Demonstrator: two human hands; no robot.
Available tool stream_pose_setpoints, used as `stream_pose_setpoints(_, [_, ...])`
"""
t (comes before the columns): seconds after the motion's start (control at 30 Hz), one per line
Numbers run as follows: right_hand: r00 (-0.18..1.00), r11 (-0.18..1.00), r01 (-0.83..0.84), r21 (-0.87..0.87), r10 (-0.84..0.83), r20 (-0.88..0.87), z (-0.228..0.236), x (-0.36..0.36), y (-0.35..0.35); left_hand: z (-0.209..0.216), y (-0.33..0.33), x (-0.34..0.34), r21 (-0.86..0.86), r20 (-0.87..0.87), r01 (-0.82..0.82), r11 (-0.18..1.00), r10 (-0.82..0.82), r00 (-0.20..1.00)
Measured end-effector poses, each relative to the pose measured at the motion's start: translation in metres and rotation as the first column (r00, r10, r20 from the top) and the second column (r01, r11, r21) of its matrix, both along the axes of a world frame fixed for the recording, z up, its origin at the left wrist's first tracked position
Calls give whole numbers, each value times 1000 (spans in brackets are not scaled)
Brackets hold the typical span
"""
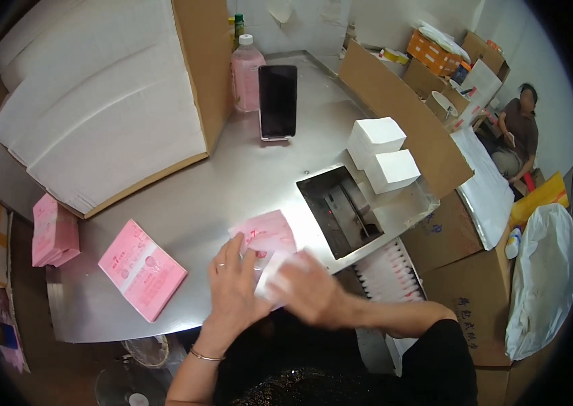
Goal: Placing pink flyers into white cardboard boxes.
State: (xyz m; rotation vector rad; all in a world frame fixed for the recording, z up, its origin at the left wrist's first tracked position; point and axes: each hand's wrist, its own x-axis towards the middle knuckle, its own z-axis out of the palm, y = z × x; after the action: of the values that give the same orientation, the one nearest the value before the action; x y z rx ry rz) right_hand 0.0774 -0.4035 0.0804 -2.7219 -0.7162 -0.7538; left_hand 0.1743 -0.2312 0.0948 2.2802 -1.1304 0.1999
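Note:
A thin pink plastic bag [269, 229] with darker pink print lies on the metal table near its front edge. My left hand [235, 287] is on the bag, its fingers and thumb gripping the near part. Between my hands is a white folded stack, likely tissues [269, 274], lying against the bag's near end. My right hand [313, 287] is over the white stack, its fingers smeared by motion, so their grip does not show. Left of my hands lies a flat pile of pink printed bags [143, 269] with a pale band across it.
A rectangular opening [340, 210] is cut in the table, with white blocks [392, 170] beside it. A phone [277, 101] stands behind, near a pink bottle [246, 74]. A large carton [110, 108] holds white stacks at left. Another person [520, 132] sits far right.

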Motion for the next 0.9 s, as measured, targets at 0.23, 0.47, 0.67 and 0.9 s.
stream_pose_setpoints(0.23, [943, 919, 166, 359, -42, -329, 24, 29, -19, -8, -12, -4, -16, -17, -91, 996, 90, 996])
stream_pose_setpoints(0.47, [447, 591, 744, 311, -787, 425, 86, 16, -147, 3, -11, -9, 101, 119, -78, 992, 65, 991])
stream_pose_setpoints(0.67, [452, 519, 849, 103, -812, 370, 34, 27, -188, 1, -13, -11, 94, 128, -43, 995, 31, 991])
stream_pose_setpoints(0.9, [567, 609, 791, 56, -765, 306, 26, 31, -198, 2, -13, -11, 99, 113, -48, 994, 37, 993])
